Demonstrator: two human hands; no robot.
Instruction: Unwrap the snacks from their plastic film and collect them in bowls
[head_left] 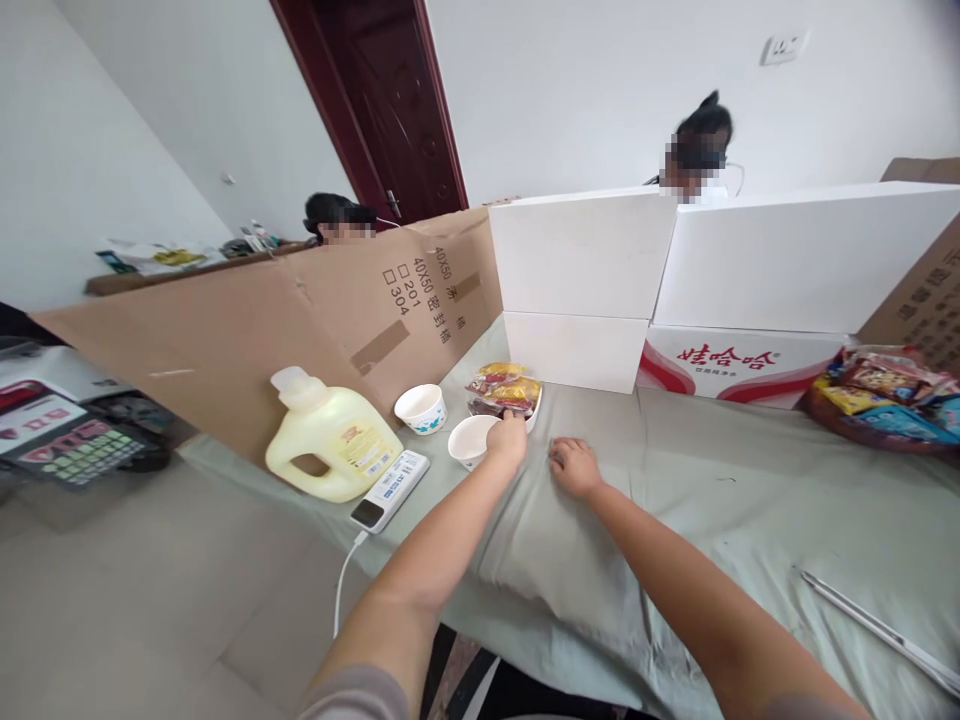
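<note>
Left hand (508, 437): fingers curled, gripping the rim of a white dish (534, 408) of snack packets (504, 388).
Right hand (574, 466): fingers bent, pressing the green cloth (720, 480), empty.
Dish: on the bench, beside a white bowl (471, 440).

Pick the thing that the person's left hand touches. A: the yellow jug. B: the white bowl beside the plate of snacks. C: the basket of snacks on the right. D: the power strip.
B: the left hand rests on the rim of the white bowl, apart from the other three.
</note>
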